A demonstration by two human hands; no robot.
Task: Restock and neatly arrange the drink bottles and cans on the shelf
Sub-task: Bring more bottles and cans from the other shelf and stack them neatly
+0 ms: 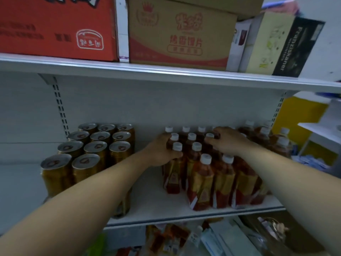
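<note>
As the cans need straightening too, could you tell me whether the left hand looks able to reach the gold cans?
Probably yes, once it lets go: the left hand grips a drink bottle at the group's left edge, and only bare shelf lies between it and the gold cans.

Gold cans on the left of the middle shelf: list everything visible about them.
The gold cans stand upright on the white shelf in a tight block, three across, rows running to the back panel. Shiny gold metal-looking bodies, silver lids with pull tabs; eleven lids show. The left forearm crosses in front of the front right corner; contact unclear. A gap separates them from the bottles.
</note>
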